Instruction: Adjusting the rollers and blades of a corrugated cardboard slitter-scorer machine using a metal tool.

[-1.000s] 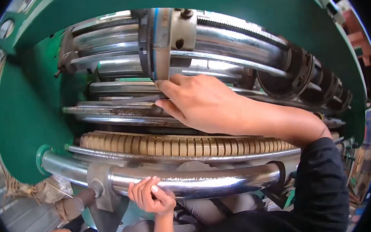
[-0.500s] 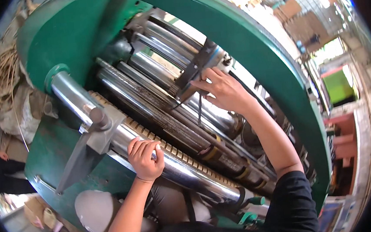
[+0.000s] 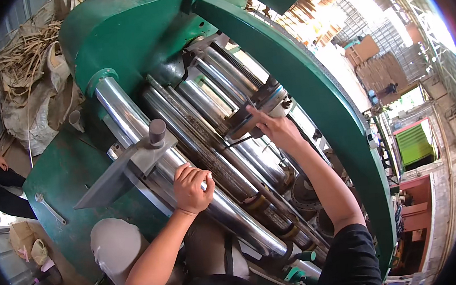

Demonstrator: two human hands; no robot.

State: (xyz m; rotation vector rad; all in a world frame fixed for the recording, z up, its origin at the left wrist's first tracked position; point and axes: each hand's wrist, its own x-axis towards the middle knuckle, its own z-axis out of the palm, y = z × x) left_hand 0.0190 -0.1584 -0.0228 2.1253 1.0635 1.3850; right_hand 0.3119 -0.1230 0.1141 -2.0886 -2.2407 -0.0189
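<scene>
A thick polished metal bar (image 3: 219, 199) slants across the green machine in front of me. My left hand (image 3: 193, 189) rests on it, closed, with its palm hidden, so whether anything is inside does not show. Farther over, my right hand (image 3: 280, 131) is at a metal carriage block (image 3: 260, 113), index finger stretched along it and the other fingers curled. From beneath those curled fingers sticks a thin dark rod (image 3: 237, 141), seemingly gripped there. Up the bar from my left hand sits a grey clamp bracket (image 3: 151, 154) with a round knob and a flat plate.
A curved green frame beam (image 3: 308, 72) passes beyond my right arm. Several shiny rollers (image 3: 203, 104) lie between the bars. A wrench (image 3: 50, 209) lies on the green plate at left, near a grey tube (image 3: 76, 120). Another person's hand (image 3: 2, 162) hangs at the far left.
The view has shifted, and the machine appears turned slightly. The thin rod has swung from nearly upright to nearly level. My right index finger is straighter; my left hand stays on the bar.
</scene>
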